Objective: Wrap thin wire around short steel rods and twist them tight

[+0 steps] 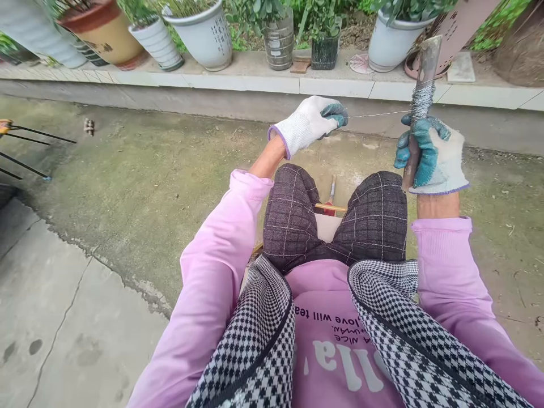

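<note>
A: Your right hand (442,156) is gripping a wooden stick (429,59) on the near side of the tiled ledge (263,85). How are you holding it?

B: You are holding it almost upright, its top leaning slightly right and showing against the ledge. A coil of thin metal wire (423,101) is wrapping around the stick just above your fingers.

A: And what is your left hand (317,120) doing?

B: It is pinching the strand (374,115) leading off that coil, also in front of the ledge. Your hands are working well apart, with the strand stretching straight between them, and both are wearing white gloves with green-coated fingers.

A: On the ledge, a lettered white pot (202,39) and a dark square pot (325,54) are holding green plants.

B: Nearer you than the ledge, your checked trousers (376,218) are covering your bent knees above greenish ground (127,192). A red object (329,213) is showing between them, too hidden for naming.
</note>
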### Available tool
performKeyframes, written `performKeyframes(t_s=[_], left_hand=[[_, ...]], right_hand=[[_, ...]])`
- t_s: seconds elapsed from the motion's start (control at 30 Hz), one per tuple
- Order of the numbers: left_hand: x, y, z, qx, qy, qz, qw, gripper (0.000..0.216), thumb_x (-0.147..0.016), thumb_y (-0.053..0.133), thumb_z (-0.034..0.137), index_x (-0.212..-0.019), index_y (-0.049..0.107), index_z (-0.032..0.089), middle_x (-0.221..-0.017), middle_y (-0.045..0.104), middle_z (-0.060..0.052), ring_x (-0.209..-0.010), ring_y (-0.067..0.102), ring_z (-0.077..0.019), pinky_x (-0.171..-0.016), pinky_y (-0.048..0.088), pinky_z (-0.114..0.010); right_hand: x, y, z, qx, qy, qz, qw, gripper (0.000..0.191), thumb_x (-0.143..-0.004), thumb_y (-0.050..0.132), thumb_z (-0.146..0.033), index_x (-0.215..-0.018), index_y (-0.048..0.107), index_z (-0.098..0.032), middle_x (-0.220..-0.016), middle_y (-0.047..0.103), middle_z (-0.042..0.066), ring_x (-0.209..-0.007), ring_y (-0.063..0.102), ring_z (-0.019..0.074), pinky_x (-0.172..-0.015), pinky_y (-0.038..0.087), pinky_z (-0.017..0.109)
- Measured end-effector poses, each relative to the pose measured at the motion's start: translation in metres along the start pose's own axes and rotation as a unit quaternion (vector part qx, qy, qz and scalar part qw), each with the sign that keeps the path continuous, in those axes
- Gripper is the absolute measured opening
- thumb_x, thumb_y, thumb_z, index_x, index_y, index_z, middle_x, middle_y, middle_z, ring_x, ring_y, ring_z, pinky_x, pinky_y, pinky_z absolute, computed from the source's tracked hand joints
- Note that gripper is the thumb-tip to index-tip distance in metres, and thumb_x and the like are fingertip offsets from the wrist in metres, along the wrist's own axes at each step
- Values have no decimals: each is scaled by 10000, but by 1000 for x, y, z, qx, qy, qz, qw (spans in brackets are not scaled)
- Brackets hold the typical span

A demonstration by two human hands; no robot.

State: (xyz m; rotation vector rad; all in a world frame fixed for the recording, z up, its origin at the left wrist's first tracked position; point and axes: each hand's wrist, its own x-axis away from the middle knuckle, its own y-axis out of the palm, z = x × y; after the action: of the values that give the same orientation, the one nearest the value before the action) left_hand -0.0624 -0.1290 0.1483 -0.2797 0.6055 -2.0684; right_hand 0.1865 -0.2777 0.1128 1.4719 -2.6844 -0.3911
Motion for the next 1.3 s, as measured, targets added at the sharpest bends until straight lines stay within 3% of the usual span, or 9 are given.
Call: performKeyframes(t_s=[0.17, 0.33, 0.47, 0.6, 0.87, 1.0, 1.1, 1.2, 1.3], left_hand=[[-5, 0, -1, 5, 3, 4, 1000, 202, -1067, 855, 196, -1202, 976, 107, -917, 835, -105, -1062, 833, -271, -786, 520, -273], [-8, 1, -1, 9, 20, 29, 999, 173, -1035, 843, 128, -1135, 983, 114, -967, 892, -99, -1067, 799, -267, -823, 568, -292], [-1, 6, 0, 36, 1, 23, 999, 185, -1034, 848, 63, -1016, 971, 201, -876, 861, -58, -951, 715, -219, -808, 573, -313], [18, 13, -3, 40, 21, -9, 999, 265, -973, 768, 5, -1030, 966, 172, -862, 796, -17, -743, 629, -157, -707, 509, -304], [61, 45, -23, 109, -103, -47, 988, 264, -901, 711, -7, -949, 929, 136, -718, 732, 28, -604, 571, -96, -606, 442, -206], [73, 66, -52, 151, -182, -90, 967, 252, -906, 713, -13, -897, 915, 139, -647, 688, 46, -575, 551, -92, -590, 433, -189], [74, 75, -93, 158, -207, -123, 957, 244, -901, 746, -7, -920, 931, 151, -668, 718, 49, -583, 573, -91, -585, 427, -176], [71, 78, -138, 146, -245, -135, 949, 199, -870, 809, -6, -810, 886, 167, -621, 697, 40, -540, 524, -89, -536, 373, -172], [66, 81, -163, 185, -259, -123, 940, 185, -909, 844, 34, -795, 849, 178, -605, 664, 41, -524, 521, -98, -523, 388, -177]], right_hand=[[-1, -2, 2, -4, 2, -6, 1000, 234, -919, 968, -384, -1046, 871, -213, -692, 640, -17, -506, 495, 133, -402, 392, 247], [-4, -5, 5, -4, 3, -26, 1000, 272, -922, 1001, -429, -1053, 861, -237, -686, 645, -24, -515, 503, 136, -398, 403, 231], [-9, -6, 7, -12, -8, -20, 1000, 252, -915, 990, -404, -1038, 861, -227, -674, 610, -40, -507, 485, 121, -393, 395, 221], [-5, -3, 9, -15, -1, -4, 1000, 257, -864, 957, -383, -1036, 883, -208, -681, 640, -28, -501, 499, 119, -387, 390, 228], [7, 2, 37, 0, 65, -39, 997, 343, -772, 1020, -472, -965, 824, -267, -665, 664, -29, -541, 461, 131, -421, 396, 233], [8, -2, 67, 14, 167, -85, 982, 422, -734, 1030, -486, -896, 699, -279, -681, 651, -33, -563, 447, 125, -456, 356, 224], [1, -9, 84, 24, 229, -106, 967, 448, -769, 1034, -523, -929, 690, -286, -675, 611, -54, -548, 422, 130, -472, 329, 230], [-15, -18, 93, 15, 255, -98, 962, 381, -872, 975, -555, -1001, 725, -297, -682, 543, -86, -536, 289, 121, -483, 241, 244], [-32, -25, 101, 13, 269, -87, 959, 271, -912, 909, -498, -1018, 756, -302, -681, 509, -86, -559, 212, 126, -508, 189, 264]])
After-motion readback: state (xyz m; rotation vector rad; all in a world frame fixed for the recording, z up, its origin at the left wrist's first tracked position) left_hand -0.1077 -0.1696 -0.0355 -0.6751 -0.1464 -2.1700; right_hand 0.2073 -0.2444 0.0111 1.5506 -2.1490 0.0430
